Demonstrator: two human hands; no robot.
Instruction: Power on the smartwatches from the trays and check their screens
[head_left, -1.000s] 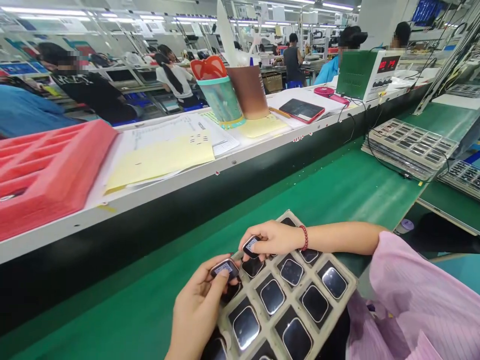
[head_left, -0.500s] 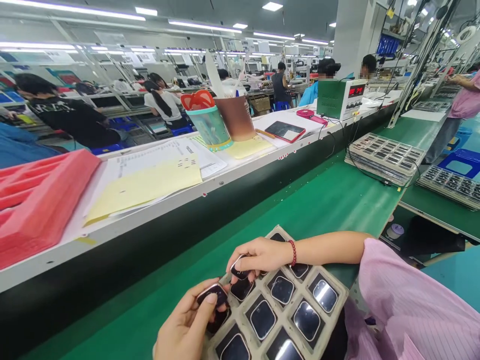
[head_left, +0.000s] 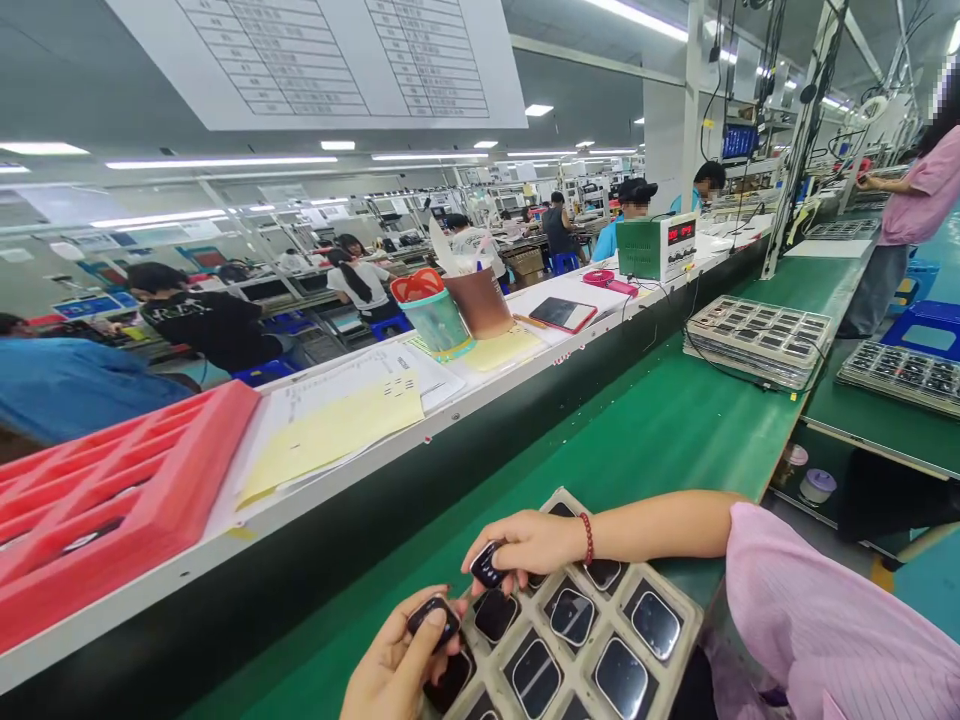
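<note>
My left hand (head_left: 405, 650), at the bottom of the view, is closed round a dark smartwatch case (head_left: 435, 622), its thumb lying across the glossy face. My right hand (head_left: 529, 545), with a red bead bracelet (head_left: 585, 538) on the wrist, pinches another smartwatch case (head_left: 489, 565) that shows small light marks on its screen. Both cases are held above the far left edge of a grey tray (head_left: 592, 612). Square pockets in the tray hold several similar watch cases (head_left: 655, 624) with silver rims, faces up.
The tray lies over a green bench (head_left: 637, 430). Stacked trays (head_left: 757, 335) stand farther right. Along the white shelf (head_left: 352, 455) are a red foam tray (head_left: 225, 450), papers, cups (head_left: 442, 325) and a green power supply (head_left: 643, 248). A person in pink (head_left: 919, 205) stands at the right.
The camera view has tilted up and shifted left. Both hands still hold their watch cases; the one in my right hand now shows its lit-looking face more clearly.
</note>
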